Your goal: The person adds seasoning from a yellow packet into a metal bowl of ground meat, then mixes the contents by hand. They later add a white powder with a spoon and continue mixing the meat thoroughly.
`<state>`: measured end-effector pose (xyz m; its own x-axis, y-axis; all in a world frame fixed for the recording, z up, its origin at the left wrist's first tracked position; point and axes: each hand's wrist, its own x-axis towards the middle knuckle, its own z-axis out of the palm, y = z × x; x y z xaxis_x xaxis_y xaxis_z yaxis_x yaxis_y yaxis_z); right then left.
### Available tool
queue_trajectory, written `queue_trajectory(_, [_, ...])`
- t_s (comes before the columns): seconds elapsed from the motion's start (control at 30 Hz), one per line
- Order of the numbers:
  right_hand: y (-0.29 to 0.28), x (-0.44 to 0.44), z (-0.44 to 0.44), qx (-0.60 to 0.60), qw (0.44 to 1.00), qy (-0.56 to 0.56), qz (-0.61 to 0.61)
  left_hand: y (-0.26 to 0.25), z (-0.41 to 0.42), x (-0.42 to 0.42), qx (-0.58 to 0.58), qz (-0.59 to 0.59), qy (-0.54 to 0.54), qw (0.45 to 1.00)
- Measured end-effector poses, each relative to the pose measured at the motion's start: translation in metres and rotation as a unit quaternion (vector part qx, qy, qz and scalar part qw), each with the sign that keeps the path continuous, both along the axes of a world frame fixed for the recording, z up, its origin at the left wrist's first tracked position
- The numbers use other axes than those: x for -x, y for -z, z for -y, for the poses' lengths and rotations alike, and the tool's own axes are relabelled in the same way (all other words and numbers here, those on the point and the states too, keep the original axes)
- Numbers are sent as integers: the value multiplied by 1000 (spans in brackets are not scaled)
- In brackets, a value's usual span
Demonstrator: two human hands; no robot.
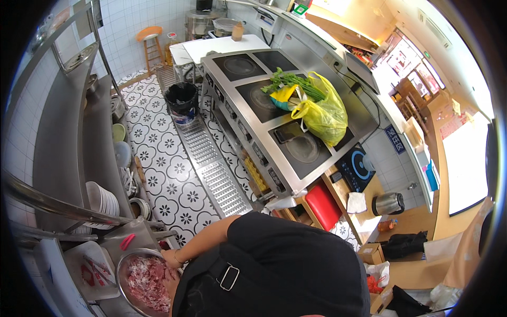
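A large stainless steel bowl (121, 273) stands on a steel surface at the lower left. Raw minced meat (147, 281) fills it, with white powder scattered over the top. My right hand (171, 259) grips the bowl's rim on the near side, the bare forearm reaching out from a black sleeve. Just below it my left hand (172, 283) presses into the edge of the meat. My torso hides most of that hand, so its fingers cannot be made out fully.
A white tray (71, 253) with red-marked plastic lies beside the bowl, near a pink band (127, 242). Stacked white bowls (103, 202) fill a steel shelf. Behind are an induction range (253, 134), a yellow bag (324, 115) with greens, and a lined bin (181, 99).
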<state>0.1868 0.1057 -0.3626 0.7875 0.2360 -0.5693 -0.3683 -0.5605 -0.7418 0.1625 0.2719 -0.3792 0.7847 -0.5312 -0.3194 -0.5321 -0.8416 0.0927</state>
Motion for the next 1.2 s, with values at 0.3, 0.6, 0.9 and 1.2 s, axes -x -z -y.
queue_trajectory(0.3, [-17,-6,6,-13,999,-34,-2,23,-14,-83,162,-46,-195,966])
queue_trajectory(0.6, [48,-8,-14,-8,999,31,23,-41,-60,-1,-106,-9,56,993])
queue_trajectory(0.9, [61,-1,-16,29,993,77,80,7,19,-43,-59,-91,83,991])
queue_trajectory(1.2, [40,14,1,4,1000,-8,20,2,-127,-40,56,47,-113,991])
